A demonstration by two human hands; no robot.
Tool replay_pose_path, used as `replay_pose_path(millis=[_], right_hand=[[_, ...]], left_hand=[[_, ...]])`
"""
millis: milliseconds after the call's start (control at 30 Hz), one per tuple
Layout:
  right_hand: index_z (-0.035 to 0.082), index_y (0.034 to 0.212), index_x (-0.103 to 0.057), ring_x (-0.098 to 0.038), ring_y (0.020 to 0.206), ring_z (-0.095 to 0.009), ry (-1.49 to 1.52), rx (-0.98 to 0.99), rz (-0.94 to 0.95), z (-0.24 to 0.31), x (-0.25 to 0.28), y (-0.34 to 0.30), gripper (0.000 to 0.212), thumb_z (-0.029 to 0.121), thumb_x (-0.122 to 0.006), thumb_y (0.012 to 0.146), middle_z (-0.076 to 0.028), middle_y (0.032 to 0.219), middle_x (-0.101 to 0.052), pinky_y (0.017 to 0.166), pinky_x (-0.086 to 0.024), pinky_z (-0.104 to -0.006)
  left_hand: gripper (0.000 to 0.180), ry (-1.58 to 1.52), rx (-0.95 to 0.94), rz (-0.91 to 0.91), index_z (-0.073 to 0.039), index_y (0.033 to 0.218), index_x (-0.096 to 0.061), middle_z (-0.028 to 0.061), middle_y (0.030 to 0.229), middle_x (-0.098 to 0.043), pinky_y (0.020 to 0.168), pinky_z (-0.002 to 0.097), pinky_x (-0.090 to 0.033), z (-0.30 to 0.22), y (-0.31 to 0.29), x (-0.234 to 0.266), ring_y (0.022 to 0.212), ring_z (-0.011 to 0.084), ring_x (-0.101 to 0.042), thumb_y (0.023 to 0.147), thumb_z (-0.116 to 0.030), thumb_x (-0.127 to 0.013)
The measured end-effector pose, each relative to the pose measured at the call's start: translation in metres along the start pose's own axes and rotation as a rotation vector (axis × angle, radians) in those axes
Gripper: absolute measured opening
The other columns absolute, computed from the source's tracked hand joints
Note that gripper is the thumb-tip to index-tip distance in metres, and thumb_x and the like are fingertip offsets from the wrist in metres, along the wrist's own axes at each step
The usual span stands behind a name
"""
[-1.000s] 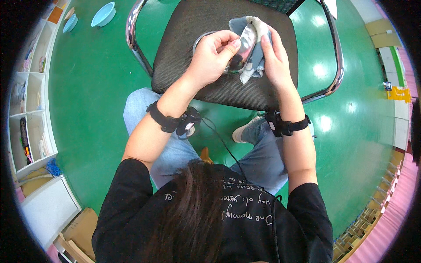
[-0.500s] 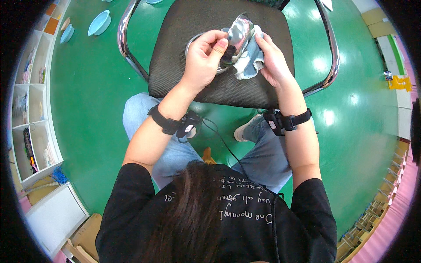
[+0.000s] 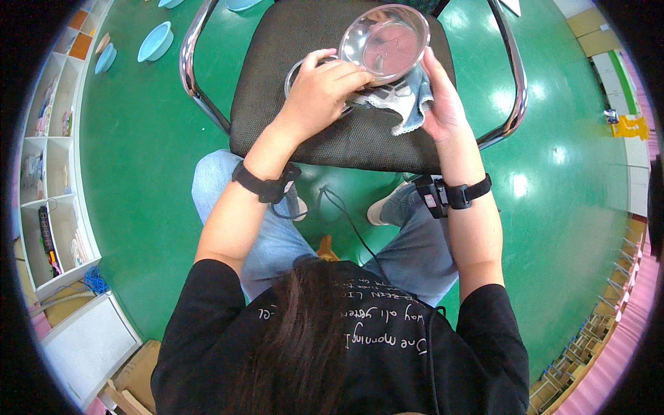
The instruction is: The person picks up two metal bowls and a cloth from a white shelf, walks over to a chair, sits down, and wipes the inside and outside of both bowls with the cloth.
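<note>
A shiny metal bowl (image 3: 354,52) is tilted over the chair seat, its inside facing me with a pinkish tint. My left hand (image 3: 321,93) grips its near left rim, fingers closed over the edge. Under and behind the bowl's right side, my right hand (image 3: 441,100) presses a blue-and-white cloth (image 3: 411,104) against it; most of those fingers are hidden by bowl and cloth. Partly covered by my left hand, another round shiny rim (image 3: 290,81) rests on the seat.
The black mesh chair seat (image 3: 266,104) stands before my knees, with curved chrome armrests (image 3: 197,83) either side. Light blue basins (image 3: 155,41) sit on the green floor at far left, near white shelves (image 3: 59,166). A thin cable (image 3: 353,218) hangs between my legs.
The bowl has turned from edge-on to showing its open inside, and sits a bit farther right. My left hand has rolled over its rim; the cloth has shifted under it with my right hand.
</note>
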State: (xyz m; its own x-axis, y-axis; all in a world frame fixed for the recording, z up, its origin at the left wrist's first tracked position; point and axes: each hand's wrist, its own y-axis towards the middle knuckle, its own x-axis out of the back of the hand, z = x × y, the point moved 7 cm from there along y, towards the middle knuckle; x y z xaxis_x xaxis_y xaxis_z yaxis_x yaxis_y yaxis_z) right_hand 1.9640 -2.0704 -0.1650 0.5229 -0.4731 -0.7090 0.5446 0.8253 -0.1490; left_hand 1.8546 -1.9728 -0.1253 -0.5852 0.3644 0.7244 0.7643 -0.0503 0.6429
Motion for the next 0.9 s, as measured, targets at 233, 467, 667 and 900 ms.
replay_pose_path(millis=[233,467,667,900], right_hand=[[-0.001,0.114,-0.053,-0.063,0.090,-0.017,-0.130,0.082,-0.084,0.015,0.022,0.001,0.035,0.023,-0.059,0.088,-0.010,0.103,-0.062,0.079,-0.052,-0.0297],[-0.002,0.117,-0.053,-0.063,0.088,-0.016,-0.165,0.158,-0.066,0.024,0.021,0.001,0.036,0.018,-0.059,0.088,-0.010,0.102,-0.063,0.078,-0.052,-0.0285],[-0.001,0.115,-0.055,-0.062,0.087,-0.013,-0.293,0.153,-0.078,0.016,0.022,0.003,0.036,0.015,-0.065,0.084,-0.008,0.100,-0.064,0.076,-0.051,-0.0267],[-0.002,0.107,-0.057,-0.059,0.088,-0.013,-0.785,0.646,-0.422,0.046,0.031,-0.005,0.033,0.014,-0.069,0.081,-0.008,0.096,-0.064,0.078,-0.047,-0.0260]], left_hand=[[0.023,0.158,-0.023,0.015,-0.017,0.100,-0.065,-0.0036,0.102,-0.063,0.100,0.0445,-0.031,0.007,0.000,0.009,0.113,0.0200,-0.051,0.076,-0.015,-0.063],[0.055,-0.160,0.225,-0.227,-0.011,0.132,-0.040,0.0185,0.140,-0.025,0.101,0.0426,-0.033,0.025,-0.007,0.020,0.120,0.0368,-0.042,0.084,-0.021,-0.064],[0.052,-1.531,0.794,-0.113,-0.013,0.142,-0.018,0.0123,0.130,-0.042,0.088,0.0356,-0.050,0.042,-0.022,-0.020,0.111,0.0203,-0.054,0.098,-0.032,-0.038],[0.044,-1.165,0.880,-0.113,-0.012,0.139,-0.026,0.0096,0.125,-0.049,0.085,0.0314,-0.051,0.036,-0.028,-0.026,0.107,0.0167,-0.055,0.099,-0.030,-0.034]])
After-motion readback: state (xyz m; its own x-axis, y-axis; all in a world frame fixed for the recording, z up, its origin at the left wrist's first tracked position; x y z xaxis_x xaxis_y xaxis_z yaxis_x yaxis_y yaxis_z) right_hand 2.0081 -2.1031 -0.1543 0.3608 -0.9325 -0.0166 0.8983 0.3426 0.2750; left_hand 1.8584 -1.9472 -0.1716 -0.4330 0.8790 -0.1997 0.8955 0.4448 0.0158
